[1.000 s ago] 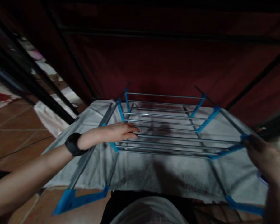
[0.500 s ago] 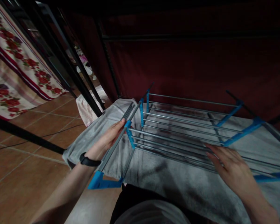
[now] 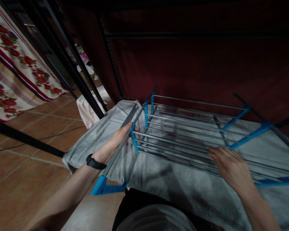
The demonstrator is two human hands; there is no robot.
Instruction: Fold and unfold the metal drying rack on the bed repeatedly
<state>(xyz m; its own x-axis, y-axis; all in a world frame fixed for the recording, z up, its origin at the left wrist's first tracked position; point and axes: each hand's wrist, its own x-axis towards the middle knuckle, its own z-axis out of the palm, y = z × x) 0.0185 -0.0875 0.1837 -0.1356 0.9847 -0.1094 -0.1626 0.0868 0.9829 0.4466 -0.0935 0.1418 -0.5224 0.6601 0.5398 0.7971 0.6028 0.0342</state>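
Drying rack (image 3: 195, 134), grey rods with blue joints, lies low and flat over a grey towel (image 3: 173, 186) on the tiled floor, centre-right. Left hand (image 3: 112, 146) is on the left side bar near a blue joint, fingers curled round the bar. Right hand (image 3: 231, 166) rests on the near rods, fingers spread flat, gripping nothing. Risks: fingers caught at a hinge if the frame folds; rack sliding on the loose towel; rods bending under the palm's weight.
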